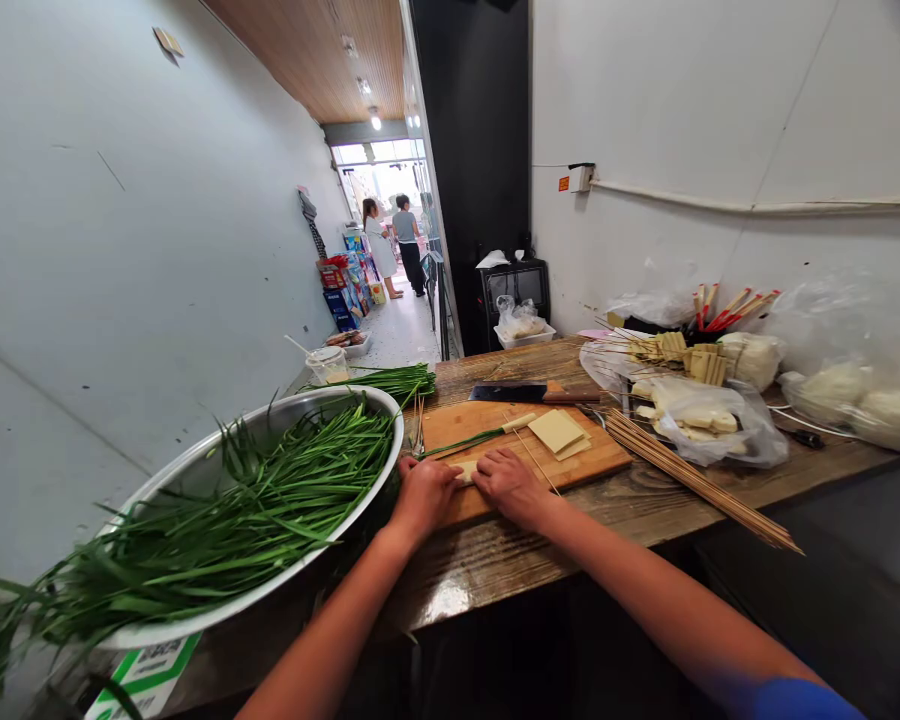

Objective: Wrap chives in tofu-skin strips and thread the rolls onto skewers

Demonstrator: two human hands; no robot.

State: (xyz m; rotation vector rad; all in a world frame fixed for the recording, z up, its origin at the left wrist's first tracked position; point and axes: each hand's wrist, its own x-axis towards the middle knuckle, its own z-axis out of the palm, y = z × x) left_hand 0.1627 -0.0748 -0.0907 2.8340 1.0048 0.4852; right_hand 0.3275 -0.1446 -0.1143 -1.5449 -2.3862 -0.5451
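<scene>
My left hand (426,492) and my right hand (511,486) are close together at the front of a wooden cutting board (607,462). Between them is a pale tofu-skin roll (466,473), with the fingers of both hands curled over its ends. Fingers and knuckles hide most of it. Just behind, a second tofu-skin roll (519,423) wraps some green chives (471,441), whose stalks stick out to the left. Square tofu sheets (556,431) lie stacked right of that roll. A thin wooden skewer (538,462) rests slantwise on the board beside my right hand.
A big metal basin (396,430) heaped with chives (300,500) stands at left. Behind the board lies a cleaver (514,392). Bamboo skewers (697,480) reach past the table's front edge. Bagged food (690,415) fills the right side. Two people (406,240) stand far off.
</scene>
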